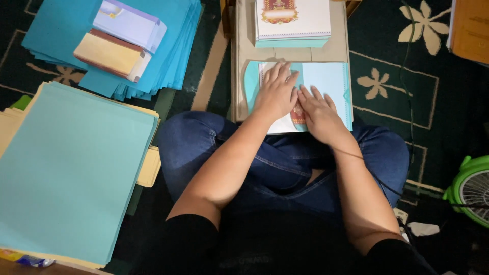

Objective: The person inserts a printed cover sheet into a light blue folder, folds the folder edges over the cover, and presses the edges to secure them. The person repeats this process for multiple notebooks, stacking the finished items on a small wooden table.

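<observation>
Head view looks down on crossed legs in blue jeans (285, 163) over a dark green carpet with cream flowers (407, 86). Lower left lies a big stack of teal sheets (71, 173); a green fan (471, 188) sits at the right edge. At centre, a low beige board (239, 66) carries a light blue folder (326, 81) — left hand (277, 91) and right hand (318, 112) press flat on it, fingers spread, gripping nothing. Farther up — a pile of printed cards (293, 20).
</observation>
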